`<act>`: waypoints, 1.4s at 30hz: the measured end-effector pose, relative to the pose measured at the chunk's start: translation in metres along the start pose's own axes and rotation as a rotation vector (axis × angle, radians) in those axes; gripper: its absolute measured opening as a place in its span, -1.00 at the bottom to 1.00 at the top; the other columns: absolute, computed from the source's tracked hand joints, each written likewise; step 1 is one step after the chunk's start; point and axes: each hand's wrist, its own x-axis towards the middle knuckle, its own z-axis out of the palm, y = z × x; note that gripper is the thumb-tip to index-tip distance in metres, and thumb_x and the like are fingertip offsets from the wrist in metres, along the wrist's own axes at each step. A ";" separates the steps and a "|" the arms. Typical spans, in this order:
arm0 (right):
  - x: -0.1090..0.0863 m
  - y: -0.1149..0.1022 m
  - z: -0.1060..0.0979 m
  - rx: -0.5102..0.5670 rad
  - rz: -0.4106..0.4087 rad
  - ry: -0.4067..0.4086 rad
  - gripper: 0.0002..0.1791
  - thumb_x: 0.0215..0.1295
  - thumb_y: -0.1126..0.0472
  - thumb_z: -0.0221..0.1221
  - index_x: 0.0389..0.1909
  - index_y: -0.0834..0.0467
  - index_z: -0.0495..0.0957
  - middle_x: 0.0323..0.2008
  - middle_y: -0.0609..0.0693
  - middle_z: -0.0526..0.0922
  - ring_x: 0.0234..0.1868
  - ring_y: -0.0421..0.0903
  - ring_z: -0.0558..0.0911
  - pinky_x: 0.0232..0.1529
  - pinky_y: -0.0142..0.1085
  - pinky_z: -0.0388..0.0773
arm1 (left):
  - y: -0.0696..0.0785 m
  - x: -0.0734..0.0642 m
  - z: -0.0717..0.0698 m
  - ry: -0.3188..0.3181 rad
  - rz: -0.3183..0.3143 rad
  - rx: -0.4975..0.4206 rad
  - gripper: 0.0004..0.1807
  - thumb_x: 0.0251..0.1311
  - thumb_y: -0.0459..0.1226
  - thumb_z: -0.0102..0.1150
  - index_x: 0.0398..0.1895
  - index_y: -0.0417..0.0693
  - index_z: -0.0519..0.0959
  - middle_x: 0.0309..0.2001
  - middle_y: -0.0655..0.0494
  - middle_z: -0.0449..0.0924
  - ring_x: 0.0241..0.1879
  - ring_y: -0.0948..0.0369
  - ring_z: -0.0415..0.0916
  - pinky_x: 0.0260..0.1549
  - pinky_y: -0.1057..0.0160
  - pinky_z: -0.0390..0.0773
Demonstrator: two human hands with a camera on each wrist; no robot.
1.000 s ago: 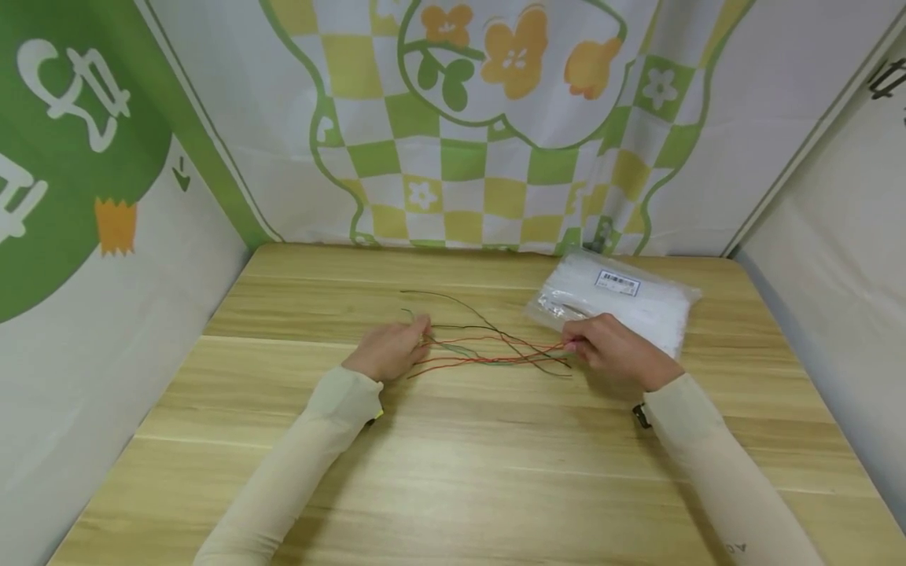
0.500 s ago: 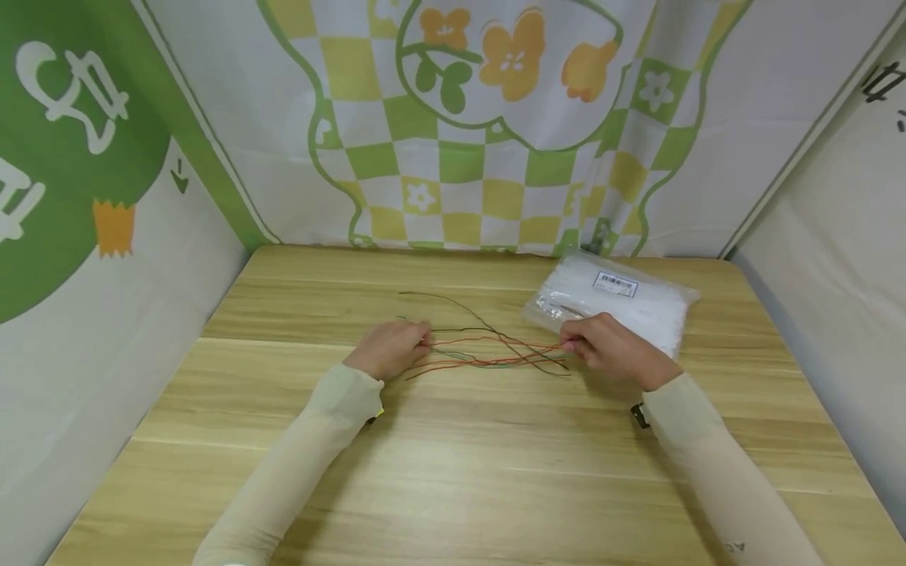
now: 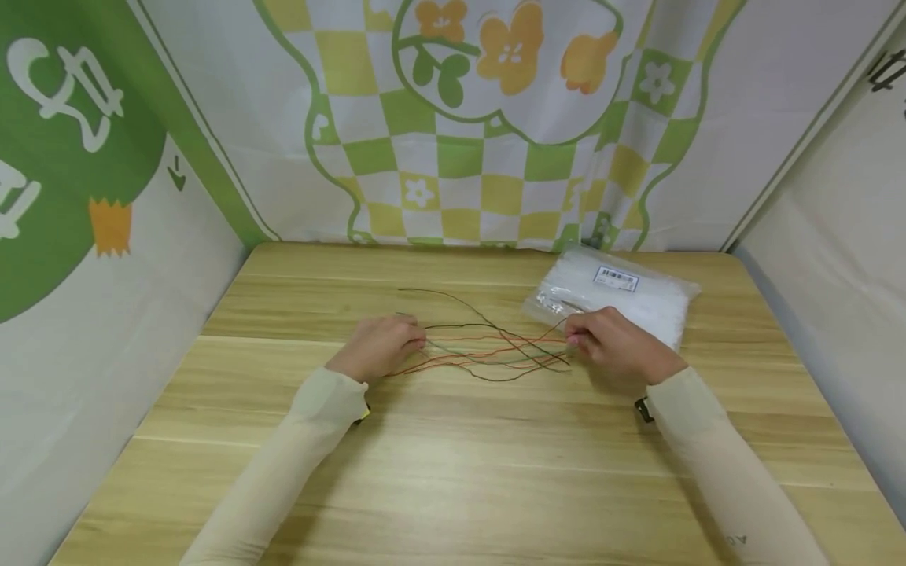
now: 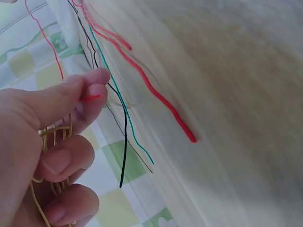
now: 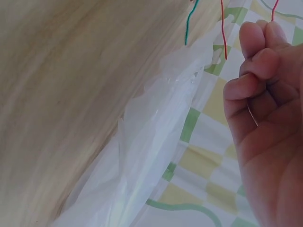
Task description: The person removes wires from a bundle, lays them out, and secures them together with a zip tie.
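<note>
Several thin wires in red, black and green lie across the middle of the table in the head view, crossing one another. My left hand is at their left end. In the left wrist view its thumb and forefinger pinch a red wire, while yellowish wires run behind its curled fingers. A thicker-looking red wire, a black wire and a green wire lie beside it. At the right end my right hand pinches a red wire between thumb and forefinger, other fingers curled.
A clear plastic bag of white contents, with a barcode label, lies at the back right, right behind my right hand. The wooden table ends at a patterned curtain, with cloth walls on both sides.
My left hand has shifted a little to the left. A dark wire now bows toward me in front of the bundle, and red strands lie differently. The right hand has barely moved.
</note>
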 end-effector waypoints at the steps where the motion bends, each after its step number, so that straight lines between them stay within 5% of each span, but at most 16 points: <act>1: 0.000 0.000 0.000 0.003 0.003 -0.001 -0.76 0.39 0.47 0.27 -0.44 0.13 0.56 -0.54 -0.22 0.48 -0.45 -0.32 0.43 -0.31 -0.36 0.47 | 0.000 -0.001 0.000 0.002 0.007 0.006 -0.81 0.49 -0.21 0.26 -0.37 0.10 0.68 -0.33 0.20 0.64 -0.42 0.28 0.48 -0.49 0.30 0.40; 9: 0.003 0.004 0.001 -0.030 -0.042 -0.007 -0.74 0.42 0.49 0.24 -0.43 0.12 0.54 -0.56 -0.22 0.41 -0.48 -0.33 0.40 -0.34 -0.36 0.45 | 0.003 -0.008 -0.005 0.023 0.022 0.005 -0.83 0.35 -0.33 0.39 -0.37 0.16 0.70 -0.27 0.27 0.78 -0.34 0.31 0.65 -0.50 0.33 0.47; 17: 0.007 0.007 0.004 -0.129 -0.160 0.020 -0.75 0.32 0.52 0.28 -0.43 0.14 0.53 -0.58 -0.19 0.42 -0.50 -0.33 0.36 -0.39 -0.34 0.47 | -0.002 -0.015 -0.005 0.049 0.094 0.021 -0.56 0.04 -0.64 0.15 -0.60 0.16 0.48 -0.59 0.36 0.31 -0.57 0.38 0.13 -0.59 0.37 0.03; 23: 0.009 0.008 0.008 -0.148 -0.203 0.032 -0.72 0.27 0.54 0.28 -0.46 0.12 0.52 -0.57 -0.16 0.47 -0.50 -0.31 0.38 -0.39 -0.32 0.49 | -0.009 -0.017 -0.004 0.054 0.152 0.012 -0.51 0.22 -0.57 0.27 -0.65 0.13 0.34 -0.59 0.36 0.19 -0.56 0.39 0.01 -0.55 0.38 -0.06; 30: 0.009 0.007 0.015 -0.139 -0.136 -0.036 -0.69 0.35 0.46 0.30 -0.51 0.07 0.50 -0.55 -0.18 0.52 -0.46 -0.30 0.41 -0.32 -0.30 0.53 | -0.011 -0.019 -0.003 -0.034 0.096 -0.046 -0.53 0.33 -0.42 0.36 -0.62 0.17 0.37 -0.60 0.36 0.31 -0.57 0.39 0.10 -0.55 0.39 0.08; 42: 0.011 -0.003 0.015 -0.130 -0.111 -0.076 -0.70 0.40 0.42 0.29 -0.52 0.10 0.52 -0.54 -0.15 0.55 -0.46 -0.30 0.42 -0.31 -0.30 0.54 | -0.015 -0.023 -0.009 -0.085 -0.006 -0.114 -0.58 0.55 -0.27 0.07 -0.59 0.16 0.36 -0.63 0.33 0.25 -0.60 0.35 0.16 -0.52 0.32 0.18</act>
